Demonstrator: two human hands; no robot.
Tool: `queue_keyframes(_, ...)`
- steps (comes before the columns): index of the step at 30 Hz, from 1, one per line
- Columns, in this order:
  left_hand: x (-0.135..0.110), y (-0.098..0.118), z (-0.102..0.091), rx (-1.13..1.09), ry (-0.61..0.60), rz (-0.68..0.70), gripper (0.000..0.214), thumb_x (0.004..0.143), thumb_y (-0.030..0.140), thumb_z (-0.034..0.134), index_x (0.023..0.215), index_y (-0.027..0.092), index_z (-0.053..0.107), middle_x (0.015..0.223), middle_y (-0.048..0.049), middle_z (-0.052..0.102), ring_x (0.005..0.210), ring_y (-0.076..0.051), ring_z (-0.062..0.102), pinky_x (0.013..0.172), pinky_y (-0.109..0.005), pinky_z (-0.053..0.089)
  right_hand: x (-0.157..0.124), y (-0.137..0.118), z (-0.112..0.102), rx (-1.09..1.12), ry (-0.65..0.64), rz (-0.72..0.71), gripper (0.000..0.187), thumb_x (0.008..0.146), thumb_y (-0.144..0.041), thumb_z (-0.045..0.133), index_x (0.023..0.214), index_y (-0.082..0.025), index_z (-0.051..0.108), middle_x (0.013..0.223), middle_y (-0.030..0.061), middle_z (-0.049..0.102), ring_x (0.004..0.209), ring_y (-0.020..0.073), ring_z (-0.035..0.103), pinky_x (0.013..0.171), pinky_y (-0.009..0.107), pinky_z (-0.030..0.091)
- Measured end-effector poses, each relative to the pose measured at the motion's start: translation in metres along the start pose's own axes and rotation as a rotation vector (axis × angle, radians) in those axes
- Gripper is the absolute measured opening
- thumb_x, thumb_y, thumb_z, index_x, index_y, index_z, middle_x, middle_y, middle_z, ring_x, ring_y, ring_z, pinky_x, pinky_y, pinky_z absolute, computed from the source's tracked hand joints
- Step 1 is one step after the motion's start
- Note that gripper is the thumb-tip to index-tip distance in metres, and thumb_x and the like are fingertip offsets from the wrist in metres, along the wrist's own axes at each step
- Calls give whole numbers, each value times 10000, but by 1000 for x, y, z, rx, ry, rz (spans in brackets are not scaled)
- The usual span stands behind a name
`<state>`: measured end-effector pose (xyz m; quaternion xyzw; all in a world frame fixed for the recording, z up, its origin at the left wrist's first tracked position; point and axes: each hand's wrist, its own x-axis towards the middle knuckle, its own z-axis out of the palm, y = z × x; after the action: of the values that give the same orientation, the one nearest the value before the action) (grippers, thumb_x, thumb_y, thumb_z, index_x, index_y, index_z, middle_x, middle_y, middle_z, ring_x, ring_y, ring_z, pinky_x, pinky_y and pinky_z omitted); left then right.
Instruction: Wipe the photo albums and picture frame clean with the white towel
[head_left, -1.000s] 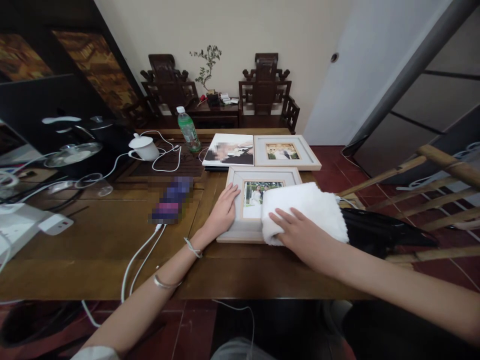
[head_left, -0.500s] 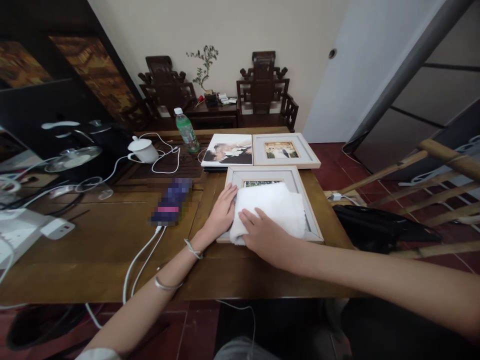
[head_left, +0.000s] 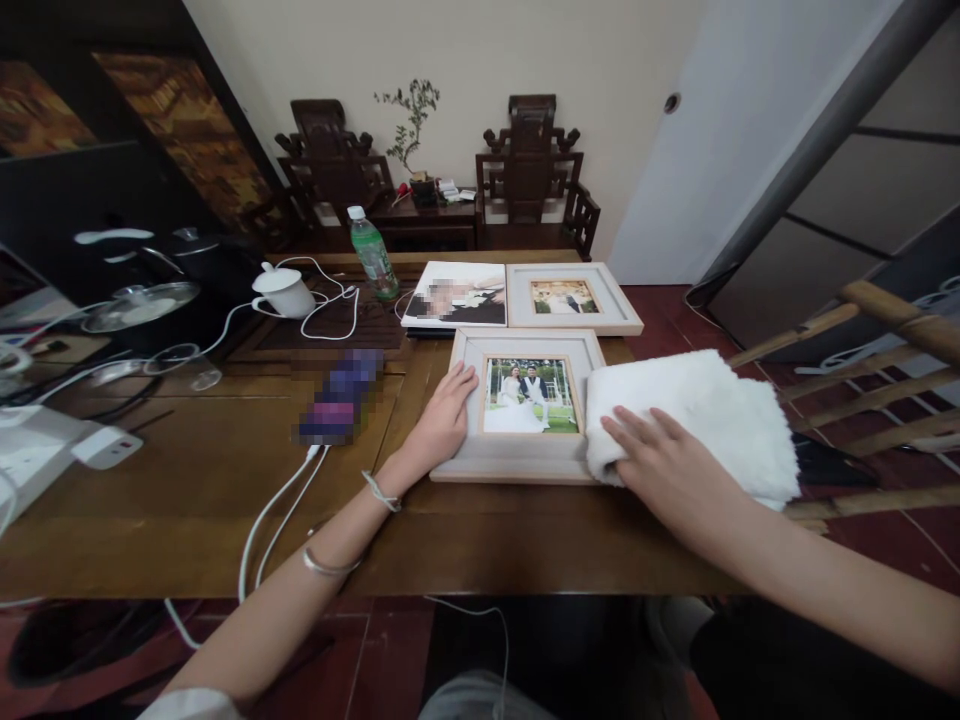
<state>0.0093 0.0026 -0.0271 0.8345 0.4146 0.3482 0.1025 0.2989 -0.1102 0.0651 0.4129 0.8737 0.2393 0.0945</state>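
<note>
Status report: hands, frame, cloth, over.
Left hand flat on picture frame, left border. Right hand pressing white cloth over frame's right edge. Photo uncovered.

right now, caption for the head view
Left hand steadies a picture frame; right hand presses white cloth at its right edge

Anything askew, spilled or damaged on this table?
Nothing spilled or broken. The white towel under the right hand juts past the right edge of the table. The left hand rests on the picture frame, which lies flat.

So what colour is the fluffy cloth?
Plain white. The head view shows the cloth under the right hand.
</note>
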Motion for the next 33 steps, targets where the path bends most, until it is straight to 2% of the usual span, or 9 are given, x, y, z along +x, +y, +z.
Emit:
queue_keyframes(3, 0, -2, -1, 0, -10, 11, 430, 849, 62, 391, 1245, 104, 554, 1363, -163, 526, 1380, -277, 340, 1132, -534, 302, 8, 15, 5, 7, 8, -3, 94, 772, -158, 683, 806, -223, 742, 1262, 116, 616, 1181, 315, 528, 933, 473, 415)
queue_keyframes(10, -1, -3, -2, -3, -18, 13, 455, 836, 43, 388, 1254, 128, 549, 1374, -139, 521, 1384, -268, 334, 1131, -536, 305, 68, 63, 30, -61, -70, 8, 229, 834, -76, 557, 940, -187, 728, 1339, 125, 552, 1230, 284, 472, 934, 424, 389)
queue_keyframes(13, -1, -3, -3, 5, -24, 3, 463, 833, 38, 385, 1258, 123, 549, 1380, -141, 517, 1382, -267, 339, 1127, -540, 310, 83, 74, 39, -101, -78, 27, 239, 859, -92, 531, 972, -169, 726, 1356, 140, 532, 1235, 293, 463, 946, 435, 374)
queue_keyframes(15, -2, -2, -3, 10, -18, -7, 468, 833, 37, 383, 1262, 122, 549, 1382, -140, 518, 1379, -265, 346, 1127, -538, 310, 82, 71, 41, -116, -72, 23, 228, 870, -116, 532, 978, -159, 729, 1374, 154, 512, 1239, 305, 461, 960, 453, 367)
queue_keyframes(18, -1, -1, -2, 6, 2, -17, 482, 827, 32, 377, 1268, 118, 551, 1373, -138, 528, 1376, -262, 353, 1131, -529, 306, 64, 54, 35, -104, -34, -2, 198, 853, -128, 564, 932, -163, 742, 1364, 157, 521, 1226, 318, 475, 968, 474, 368)
queue_keyframes(23, -1, 2, -1, -16, 10, -38, 520, 803, 24, 389, 1282, 146, 550, 1374, -108, 534, 1373, -255, 359, 1137, -520, 303, 16, 16, 9, -1, -15, -34, 151, 801, -152, 633, 890, -179, 751, 1292, 163, 581, 1184, 344, 511, 953, 497, 392)
queue_keyframes(26, -1, 4, -1, -22, 17, -57, 528, 799, 21, 394, 1290, 148, 542, 1380, -105, 528, 1374, -254, 357, 1138, -526, 295, 1, 6, -7, 109, -30, -72, 117, 771, -157, 661, 838, -189, 751, 1243, 159, 616, 1139, 334, 549, 917, 470, 431)
queue_keyframes(30, 0, 7, -2, 4, 11, -65, 486, 826, 37, 389, 1282, 107, 540, 1376, -139, 526, 1373, -258, 358, 1139, -514, 300, 10, 10, -19, 230, -121, -91, 196, 731, -106, 658, 887, -193, 737, 1205, 141, 637, 1085, 286, 588, 868, 398, 474)
queue_keyframes(33, 0, 7, -3, 22, -3, -57, 446, 851, 61, 379, 1263, 60, 549, 1365, -178, 526, 1368, -270, 365, 1135, -499, 313, 30, 18, -12, 228, -150, -80, 252, 747, -78, 619, 960, -161, 725, 1275, 165, 588, 1155, 292, 550, 893, 395, 465)
